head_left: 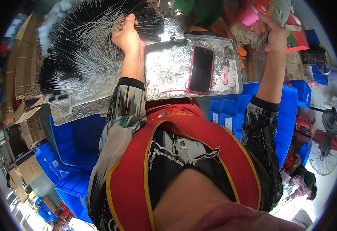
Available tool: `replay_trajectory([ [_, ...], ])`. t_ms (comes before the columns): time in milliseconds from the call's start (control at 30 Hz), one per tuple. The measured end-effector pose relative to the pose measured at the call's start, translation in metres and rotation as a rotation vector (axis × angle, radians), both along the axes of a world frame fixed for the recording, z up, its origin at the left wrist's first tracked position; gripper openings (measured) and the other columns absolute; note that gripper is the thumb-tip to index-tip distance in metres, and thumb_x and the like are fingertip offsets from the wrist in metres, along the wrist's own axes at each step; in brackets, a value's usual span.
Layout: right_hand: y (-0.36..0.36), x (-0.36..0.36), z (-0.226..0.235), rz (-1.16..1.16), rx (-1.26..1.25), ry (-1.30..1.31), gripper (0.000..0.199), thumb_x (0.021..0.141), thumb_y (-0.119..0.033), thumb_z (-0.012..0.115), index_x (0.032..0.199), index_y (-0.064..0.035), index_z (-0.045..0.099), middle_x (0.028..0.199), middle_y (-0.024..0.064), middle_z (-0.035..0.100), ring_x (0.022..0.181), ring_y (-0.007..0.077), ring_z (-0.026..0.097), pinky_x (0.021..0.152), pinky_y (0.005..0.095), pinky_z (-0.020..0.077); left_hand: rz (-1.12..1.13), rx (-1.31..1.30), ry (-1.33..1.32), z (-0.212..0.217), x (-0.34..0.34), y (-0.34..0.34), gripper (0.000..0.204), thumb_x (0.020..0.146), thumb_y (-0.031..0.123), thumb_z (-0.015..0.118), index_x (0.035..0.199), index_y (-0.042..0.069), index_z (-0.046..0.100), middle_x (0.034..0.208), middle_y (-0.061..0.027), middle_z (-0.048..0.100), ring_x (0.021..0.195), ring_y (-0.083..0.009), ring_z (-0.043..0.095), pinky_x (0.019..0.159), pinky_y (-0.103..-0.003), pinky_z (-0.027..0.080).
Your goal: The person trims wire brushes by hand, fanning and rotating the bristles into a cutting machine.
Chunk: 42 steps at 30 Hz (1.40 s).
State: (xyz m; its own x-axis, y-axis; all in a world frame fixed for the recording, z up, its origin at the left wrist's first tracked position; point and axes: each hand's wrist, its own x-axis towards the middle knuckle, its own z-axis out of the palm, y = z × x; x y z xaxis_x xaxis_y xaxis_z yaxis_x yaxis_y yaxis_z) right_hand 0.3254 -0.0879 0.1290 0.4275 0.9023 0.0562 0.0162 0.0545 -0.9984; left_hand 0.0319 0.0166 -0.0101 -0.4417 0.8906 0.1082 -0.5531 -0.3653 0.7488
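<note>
My left hand [127, 35] rests on a fanned spread of thin silvery wires [87, 57] with black ends, thumb pressing on the strands near the top. My right hand [270, 32] reaches out to the upper right and grips a bundle of pale fibrous strands [249, 36] beside a red box [297, 36]. Between the hands lies a foil-covered metal tray [168, 69] strewn with short wire bits, with a black phone in a pink case [201, 69] lying on it.
Blue plastic crates [76, 142] stand below the tray on both sides [287, 111]. Cardboard boxes [26, 50] are stacked at the left. A floor fan [324, 152] stands at the right, and a seated person [303, 181] is near it.
</note>
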Motion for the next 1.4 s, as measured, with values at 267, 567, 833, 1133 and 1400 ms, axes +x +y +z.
replay_trajectory([
  [267,-0.001,-0.005,0.012,0.021,-0.011,0.017,0.024,0.073,-0.013,0.056,0.054,-0.0026,0.045,0.051,0.0061,0.040,0.050,0.0189,0.044,0.055,0.0305,0.0389,0.008,0.034,0.060,0.001,0.001,0.002,0.028,0.067,-0.004,0.066,0.092,-0.005,0.054,0.084,-0.0105,0.058,0.069,-0.0155,0.055,0.065,-0.024,0.047],
  [567,0.005,-0.016,-0.068,0.103,0.549,-0.096,0.016,0.070,-0.007,0.055,0.058,0.0009,0.051,0.049,0.0059,0.039,0.047,0.0180,0.044,0.058,0.0341,0.0432,0.056,0.011,0.001,0.009,0.002,0.005,0.026,0.064,-0.010,0.064,0.087,-0.005,0.053,0.080,-0.0080,0.055,0.069,-0.0138,0.053,0.067,-0.023,0.045],
  [833,-0.003,0.002,-0.015,0.057,0.125,-0.003,0.021,0.072,-0.010,0.056,0.054,-0.0010,0.048,0.048,0.0056,0.038,0.050,0.0188,0.045,0.059,0.0320,0.0409,0.109,0.027,0.036,0.011,0.007,0.007,0.025,0.064,-0.008,0.065,0.087,-0.006,0.053,0.079,-0.0083,0.056,0.068,-0.0147,0.053,0.065,-0.024,0.045],
  [1133,-0.001,-0.002,0.011,0.039,0.009,0.047,0.018,0.074,-0.010,0.055,0.060,-0.0007,0.049,0.051,0.0054,0.042,0.051,0.0165,0.047,0.055,0.0299,0.0409,0.095,0.031,0.028,0.006,0.006,0.012,0.024,0.064,-0.008,0.065,0.085,-0.005,0.054,0.078,-0.0081,0.056,0.067,-0.0140,0.052,0.064,-0.023,0.044],
  [1400,0.006,-0.011,-0.066,-0.006,0.405,0.060,0.018,0.068,-0.001,0.055,0.051,0.0007,0.048,0.044,0.0075,0.043,0.041,0.0186,0.046,0.049,0.0329,0.0420,-0.085,-0.001,0.171,0.021,-0.008,0.001,0.028,0.067,-0.001,0.067,0.093,-0.004,0.056,0.084,-0.0095,0.059,0.070,-0.0156,0.056,0.067,-0.024,0.046],
])
